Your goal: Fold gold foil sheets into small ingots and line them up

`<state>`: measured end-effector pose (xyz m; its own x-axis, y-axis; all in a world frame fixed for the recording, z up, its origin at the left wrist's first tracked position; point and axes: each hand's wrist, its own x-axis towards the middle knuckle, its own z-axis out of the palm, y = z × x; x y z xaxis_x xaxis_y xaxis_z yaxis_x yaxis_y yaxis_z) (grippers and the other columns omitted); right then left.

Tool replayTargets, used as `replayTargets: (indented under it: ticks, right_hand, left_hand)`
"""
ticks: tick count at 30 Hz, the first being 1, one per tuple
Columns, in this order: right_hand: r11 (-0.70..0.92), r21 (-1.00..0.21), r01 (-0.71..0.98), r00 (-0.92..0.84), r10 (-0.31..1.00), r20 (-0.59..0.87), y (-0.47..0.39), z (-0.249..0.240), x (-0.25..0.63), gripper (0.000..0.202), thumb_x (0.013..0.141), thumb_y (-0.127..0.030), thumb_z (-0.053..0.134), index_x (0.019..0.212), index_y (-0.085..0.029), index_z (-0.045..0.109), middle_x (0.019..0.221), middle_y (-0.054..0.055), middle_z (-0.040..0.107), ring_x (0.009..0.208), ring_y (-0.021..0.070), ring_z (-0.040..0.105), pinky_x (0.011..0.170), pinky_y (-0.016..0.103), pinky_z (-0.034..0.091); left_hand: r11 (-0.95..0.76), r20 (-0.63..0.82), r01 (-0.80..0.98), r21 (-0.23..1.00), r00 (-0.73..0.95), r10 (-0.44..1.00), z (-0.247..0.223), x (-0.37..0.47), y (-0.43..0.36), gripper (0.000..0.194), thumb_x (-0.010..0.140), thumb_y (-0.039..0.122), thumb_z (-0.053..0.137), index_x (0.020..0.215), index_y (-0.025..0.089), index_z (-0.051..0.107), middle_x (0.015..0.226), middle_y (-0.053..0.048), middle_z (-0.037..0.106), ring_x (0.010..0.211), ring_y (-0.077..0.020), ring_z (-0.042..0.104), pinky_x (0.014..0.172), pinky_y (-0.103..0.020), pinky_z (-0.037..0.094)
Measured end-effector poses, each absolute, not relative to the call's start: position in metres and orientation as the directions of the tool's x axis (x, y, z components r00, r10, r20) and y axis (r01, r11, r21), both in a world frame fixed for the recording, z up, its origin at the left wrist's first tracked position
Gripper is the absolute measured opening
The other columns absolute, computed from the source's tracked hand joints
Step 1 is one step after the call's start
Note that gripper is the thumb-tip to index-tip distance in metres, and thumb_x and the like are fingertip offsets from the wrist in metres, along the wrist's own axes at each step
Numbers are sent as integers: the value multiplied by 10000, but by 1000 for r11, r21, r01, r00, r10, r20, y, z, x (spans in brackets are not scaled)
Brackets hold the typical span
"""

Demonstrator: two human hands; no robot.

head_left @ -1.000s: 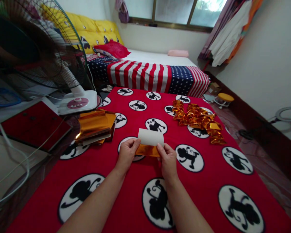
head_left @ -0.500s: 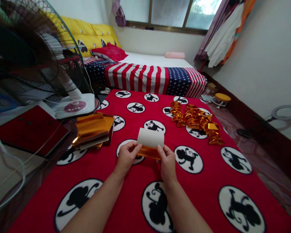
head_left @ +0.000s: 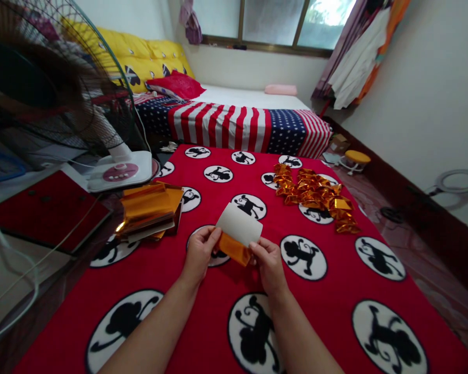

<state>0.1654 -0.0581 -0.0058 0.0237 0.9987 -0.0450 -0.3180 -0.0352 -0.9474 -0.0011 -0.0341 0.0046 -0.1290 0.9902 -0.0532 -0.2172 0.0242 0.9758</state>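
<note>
Between my two hands is a sheet of gold foil paper [head_left: 238, 224], its pale back facing up and its near edge folded over to show a shiny orange-gold strip. My left hand [head_left: 201, 251] pinches the left end of the fold between thumb and fingers. At the right end, my right hand [head_left: 268, 259] grips the paper the same way. The sheet is held just over the red cloth [head_left: 203, 317] with monkey prints, tilted down to the right. Left of my hands lies a stack of gold foil sheets [head_left: 152, 205]. Several folded gold foil pieces [head_left: 315, 189] sit in rows at the far right.
An electric fan [head_left: 120, 166] stands at the left beside a dark red board [head_left: 47, 208], with a white cable [head_left: 19, 270] hanging nearby. Beyond the cloth is a bed with a striped cover [head_left: 222, 124]. A yellow-topped stool [head_left: 358, 157] stands on the floor at right.
The paper has turned so its right end sits lower and nearer me. More of the gold strip shows. My right hand has shifted slightly down; the stack and the folded pieces stay put.
</note>
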Motion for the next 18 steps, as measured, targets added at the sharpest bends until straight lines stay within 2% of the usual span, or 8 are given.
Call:
replayTargets:
  ticks: [7, 12, 18]
  right_hand:
    - [-51, -941, -335, 49, 996, -72, -57, -3, 165, 305, 803, -385, 683, 617, -159, 598, 477, -44, 480, 431, 70, 380, 429, 204, 258]
    - [-48, -942, -334, 92, 992, -84, -58, 0, 163, 320, 795, -404, 688, 612, -166, 576, 475, -50, 464, 433, 69, 376, 426, 203, 244]
    - [-39, -958, -285, 90, 994, -67, -57, -1, 163, 321, 813, -413, 668, 627, -170, 572, 471, -50, 469, 430, 74, 382, 434, 212, 241]
  left_hand:
    - [10, -54, -341, 940, -119, 991, 4, -1, -35, 361, 791, 497, 670, 753, 141, 620, 590, 46, 513, 488, -59, 428, 431, -167, 332]
    - [6, -56, -453, 891, -97, 994, 10, -2, -37, 486, 821, 590, 583, 968, 132, 648, 686, -2, 623, 534, -93, 532, 460, -193, 407]
    - [-5, -30, -495, 869, -63, 998, 10, -3, -39, 492, 845, 578, 554, 1049, 136, 629, 715, -8, 631, 561, -100, 564, 477, -197, 438]
